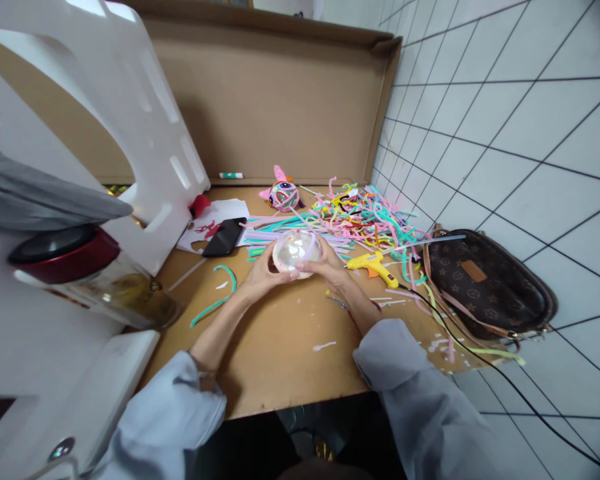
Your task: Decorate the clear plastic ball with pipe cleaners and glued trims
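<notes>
Between my two hands is a clear plastic ball (294,248) with a pale pink or lilac strip across its right side. My left hand (266,272) is curled round the ball's left and lower edge. On the opposite side my right hand (325,264) grips it, thumb laid over the front. A yellow hot glue gun (375,267) lies just right of my right wrist. Behind the ball, straight lilac and teal pipe cleaners (270,233) are spread in a row. Farther back sits a finished-looking ball figure (283,195) with pink ears and big eyes.
A tangled heap of coloured pipe cleaners (365,217) fills the back right. At right are a brown patterned handbag (485,283) and the glue gun's black cord (455,333). A black phone (225,237) lies on paper at left, near a red-lidded bottle (105,280). Cardboard (280,100) stands behind.
</notes>
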`<state>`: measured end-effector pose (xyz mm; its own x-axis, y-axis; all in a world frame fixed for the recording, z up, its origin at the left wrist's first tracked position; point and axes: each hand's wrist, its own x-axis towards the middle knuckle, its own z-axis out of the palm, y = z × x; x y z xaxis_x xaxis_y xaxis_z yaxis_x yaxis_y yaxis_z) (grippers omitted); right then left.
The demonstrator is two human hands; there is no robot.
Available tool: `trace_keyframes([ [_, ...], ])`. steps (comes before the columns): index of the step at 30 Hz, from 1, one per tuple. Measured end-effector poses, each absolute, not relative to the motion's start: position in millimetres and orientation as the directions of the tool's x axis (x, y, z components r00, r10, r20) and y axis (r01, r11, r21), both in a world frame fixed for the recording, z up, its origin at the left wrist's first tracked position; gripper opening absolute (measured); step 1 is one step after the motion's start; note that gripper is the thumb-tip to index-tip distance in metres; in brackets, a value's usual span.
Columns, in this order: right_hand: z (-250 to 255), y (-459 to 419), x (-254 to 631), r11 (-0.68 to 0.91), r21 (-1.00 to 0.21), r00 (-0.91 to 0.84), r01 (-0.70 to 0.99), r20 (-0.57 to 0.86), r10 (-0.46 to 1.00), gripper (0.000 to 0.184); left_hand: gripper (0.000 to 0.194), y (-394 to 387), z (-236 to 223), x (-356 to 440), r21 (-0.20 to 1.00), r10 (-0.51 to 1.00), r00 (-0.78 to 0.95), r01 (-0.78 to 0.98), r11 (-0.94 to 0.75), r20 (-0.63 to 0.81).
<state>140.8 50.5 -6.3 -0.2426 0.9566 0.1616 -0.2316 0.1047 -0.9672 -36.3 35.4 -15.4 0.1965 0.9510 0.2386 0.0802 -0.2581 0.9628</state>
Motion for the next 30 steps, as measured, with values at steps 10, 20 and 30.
trace_keyframes([
  [10, 6, 46, 149, 0.536, -0.796, -0.33, 0.281, 0.445, 0.833, 0.099, 0.115, 34, -26, -41, 0.886, 0.882, 0.26, 0.152, -0.439, 0.392],
  [20, -1, 53, 151, 0.478, -0.844, -0.337, 0.243, 0.388, 0.858, 0.093, 0.105, 33, -23, -40, 0.893, 0.894, 0.291, 0.196, -0.404, 0.341],
  [30, 0, 49, 151, 0.1, -0.992, -0.322, -0.081, 0.121, 0.939, 0.074, 0.105, 26, -17, -40, 0.909, 0.95, 0.193, 0.296, -0.295, 0.245],
])
